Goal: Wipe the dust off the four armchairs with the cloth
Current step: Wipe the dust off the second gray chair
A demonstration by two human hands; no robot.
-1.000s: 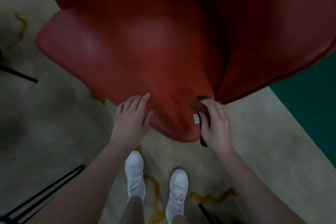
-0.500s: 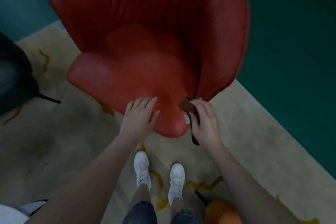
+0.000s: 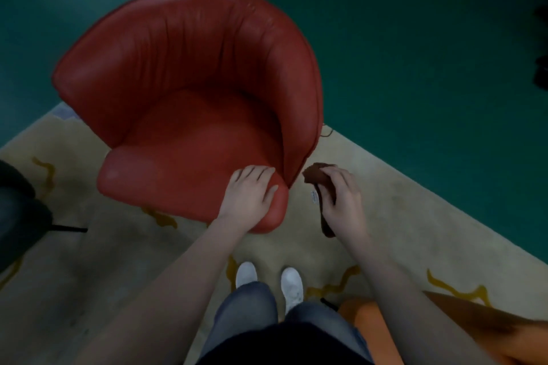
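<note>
Two hands | right hand [image 3: 344, 204] grips cloth [image 3: 318, 179] | beside armchair [image 3: 189, 92]

On my feed the left hand [image 3: 247, 195], right hand [image 3: 344, 206] and forearms [image 3: 184, 272] are bare, worn with grey-blue jeans [image 3: 246, 305], white shoes [image 3: 292, 283] and a black top [image 3: 281, 345].

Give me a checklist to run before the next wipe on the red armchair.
1. Grip on the cloth: ok, the right hand curls its fingers round it.
2. Cloth contact with the red armchair: not ok, it hangs over the rug, beside the seat's front corner.
3. Bracing: ok, the left hand rests flat on that front corner.
4. Dust remaining: cannot tell, the picture is too dim.
5. Footing: ok, both shoes stand on the rug.
</note>
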